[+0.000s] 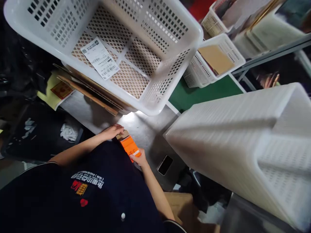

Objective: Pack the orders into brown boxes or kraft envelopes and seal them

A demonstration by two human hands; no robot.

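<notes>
A small orange box [130,146] with a white label strip lies on the grey metal table [148,129], close to my dark shirt. My left hand [112,131] rests over its far brown end, fingers together and curled onto it. At the box's near end, my right hand [140,159] grips it with the thumb on top. Both hands hold the box between them.
A big white perforated basket [150,108] holding a paper label [100,62] tilts above the table. A tall stack of white baskets [243,139] fills the right. Smaller baskets [220,69] sit on a green surface [194,94]. A dark phone [165,165] lies nearby, and flat cardboard sheets [94,95] lie under the basket.
</notes>
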